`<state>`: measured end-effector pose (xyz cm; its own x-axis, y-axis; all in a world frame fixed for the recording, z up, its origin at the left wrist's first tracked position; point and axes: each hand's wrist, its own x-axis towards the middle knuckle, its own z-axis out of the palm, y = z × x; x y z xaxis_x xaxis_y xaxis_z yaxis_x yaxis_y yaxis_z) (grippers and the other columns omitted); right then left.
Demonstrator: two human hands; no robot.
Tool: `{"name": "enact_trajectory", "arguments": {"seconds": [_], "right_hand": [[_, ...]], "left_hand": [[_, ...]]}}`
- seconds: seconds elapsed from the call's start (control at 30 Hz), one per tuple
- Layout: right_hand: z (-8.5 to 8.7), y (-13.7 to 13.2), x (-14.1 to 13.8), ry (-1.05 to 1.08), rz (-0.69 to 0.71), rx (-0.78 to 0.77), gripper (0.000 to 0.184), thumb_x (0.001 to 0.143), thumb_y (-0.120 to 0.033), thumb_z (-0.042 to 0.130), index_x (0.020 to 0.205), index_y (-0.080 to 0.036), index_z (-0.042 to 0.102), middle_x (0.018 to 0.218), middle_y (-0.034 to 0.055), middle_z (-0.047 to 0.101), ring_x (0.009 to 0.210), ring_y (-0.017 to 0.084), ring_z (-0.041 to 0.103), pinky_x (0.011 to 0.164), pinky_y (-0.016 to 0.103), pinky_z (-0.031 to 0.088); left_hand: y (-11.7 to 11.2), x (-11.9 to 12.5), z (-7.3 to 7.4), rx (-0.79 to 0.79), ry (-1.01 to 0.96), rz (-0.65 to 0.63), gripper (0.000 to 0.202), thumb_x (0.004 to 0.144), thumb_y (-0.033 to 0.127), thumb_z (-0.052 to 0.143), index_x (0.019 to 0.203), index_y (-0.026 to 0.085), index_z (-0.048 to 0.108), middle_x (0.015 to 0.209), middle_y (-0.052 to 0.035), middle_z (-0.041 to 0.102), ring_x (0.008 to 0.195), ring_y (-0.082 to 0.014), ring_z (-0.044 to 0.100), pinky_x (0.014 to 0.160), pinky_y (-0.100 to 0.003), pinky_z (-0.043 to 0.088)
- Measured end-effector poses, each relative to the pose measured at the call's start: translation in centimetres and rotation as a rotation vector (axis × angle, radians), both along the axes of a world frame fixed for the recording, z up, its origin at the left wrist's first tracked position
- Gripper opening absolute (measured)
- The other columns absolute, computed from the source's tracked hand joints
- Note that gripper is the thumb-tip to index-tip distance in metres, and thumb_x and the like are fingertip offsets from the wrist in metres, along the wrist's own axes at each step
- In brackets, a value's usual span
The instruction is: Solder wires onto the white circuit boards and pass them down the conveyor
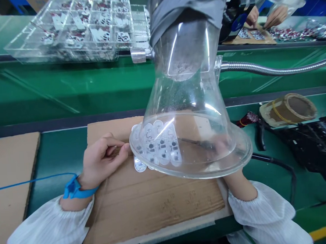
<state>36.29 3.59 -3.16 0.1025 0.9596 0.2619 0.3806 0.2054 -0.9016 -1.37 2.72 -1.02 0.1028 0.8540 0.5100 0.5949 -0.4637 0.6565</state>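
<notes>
A soldering iron (pixel 197 143) is held by the right hand (pixel 222 147) under a clear hood (pixel 189 98); the left hand (pixel 101 160) is pinched beside circuit boards (pixel 157 148).

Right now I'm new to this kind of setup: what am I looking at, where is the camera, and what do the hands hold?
No machine here: a person works with two bare hands, and the single picture comes from a camera worn on the head, looking down. The left hand, wearing a blue wrist strap, has its fingers pinched at the edge of a row of small white circuit boards lying on a cardboard sheet. A clear funnel-shaped hood hangs over the boards. The right hand, blurred behind it, grips a thin dark tool pointing at the boards. Further back, past the green table, stand clear trays of parts; another person's hands are at top right.
</notes>
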Motion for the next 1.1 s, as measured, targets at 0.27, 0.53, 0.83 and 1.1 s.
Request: {"name": "enact_trajectory", "arguments": {"seconds": [0.27, 0.53, 0.83, 1.1], "right_hand": [[0.9, 0.2, -1.1, -0.016, 0.122, 0.033, 0.034, 0.102, -0.056, 0.074, 0.088, -0.026, 0.068, 0.073, 0.0025, 0.07, 0.058, 0.02, 0.065, 0.062, 0.039, 0.063], [-0.1, 0.5, -0.4, -0.131, 0.222, 0.125, 0.02, 0.103, -0.041, 0.074, 0.092, -0.025, 0.072, 0.084, 0.004, 0.077, 0.067, 0.021, 0.071, 0.066, 0.037, 0.063], [2.7, 0.8, -1.1, -0.235, 0.25, 0.162, 0.016, 0.103, -0.038, 0.072, 0.092, -0.027, 0.071, 0.079, 0.0017, 0.074, 0.067, 0.022, 0.071, 0.065, 0.037, 0.059], [3.5, -0.1, -3.7, -0.043, -0.049, 0.109, 0.034, 0.099, -0.052, 0.077, 0.08, -0.025, 0.067, 0.08, 0.0033, 0.07, 0.073, 0.022, 0.067, 0.066, 0.036, 0.057]], "left_hand": [[0.0, -0.1, -0.2, -0.01, 0.019, -0.008, 0.016, 0.095, 0.025, 0.076, 0.085, 0.025, 0.064, 0.06, 0.0079, 0.04, 0.049, -0.0102, 0.042, 0.051, -0.029, 0.033], [0.0, 0.0, 0.0, -0.046, 0.097, -0.007, 0.024, 0.098, 0.033, 0.072, 0.079, 0.024, 0.063, 0.059, 0.0061, 0.041, 0.048, -0.0104, 0.04, 0.046, -0.026, 0.03], [0.3, -0.6, 0.3, -0.028, 0.071, 0.079, 0.021, 0.097, 0.034, 0.075, 0.083, 0.023, 0.065, 0.06, 0.0061, 0.044, 0.05, -0.0098, 0.043, 0.049, -0.026, 0.033], [1.0, -1.8, -0.1, 0.06, -0.042, 0.061, 0.014, 0.094, 0.017, 0.074, 0.09, 0.024, 0.061, 0.063, 0.0075, 0.045, 0.055, -0.0104, 0.04, 0.054, -0.027, 0.033]]}}
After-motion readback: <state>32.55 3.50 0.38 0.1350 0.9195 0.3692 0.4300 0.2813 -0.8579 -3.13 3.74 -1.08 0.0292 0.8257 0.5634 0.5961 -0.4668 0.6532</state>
